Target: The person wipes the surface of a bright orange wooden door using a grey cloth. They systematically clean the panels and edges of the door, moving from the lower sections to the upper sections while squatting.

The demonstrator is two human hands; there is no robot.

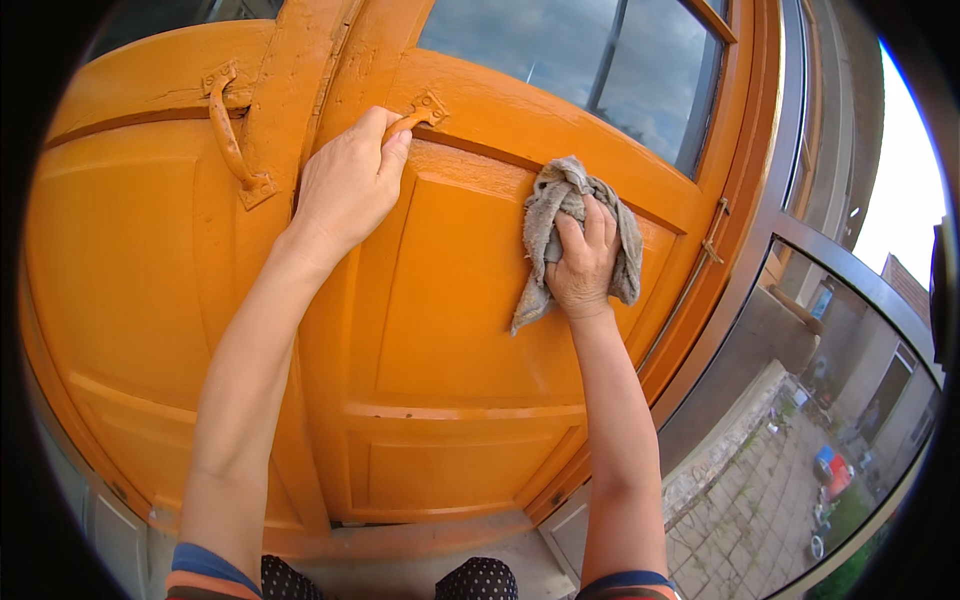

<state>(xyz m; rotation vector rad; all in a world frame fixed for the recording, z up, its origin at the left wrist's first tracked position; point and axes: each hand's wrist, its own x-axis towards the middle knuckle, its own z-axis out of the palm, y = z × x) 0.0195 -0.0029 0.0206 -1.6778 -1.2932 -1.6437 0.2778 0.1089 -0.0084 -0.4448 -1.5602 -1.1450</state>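
Observation:
Both arms reach up to an orange painted wooden double door. My left hand is closed around the orange metal pull handle of the right door leaf, near its upper middle. My right hand presses a crumpled grey cloth against the upper right of that leaf's raised panel, just below the glass pane. The cloth hangs out on both sides of the fingers. A matching pull handle on the left leaf is untouched.
A metal-framed glass panel stands to the right and shows a paved yard with scattered objects. A thin cord runs down the door's right edge. A step lies below the door, by my knees.

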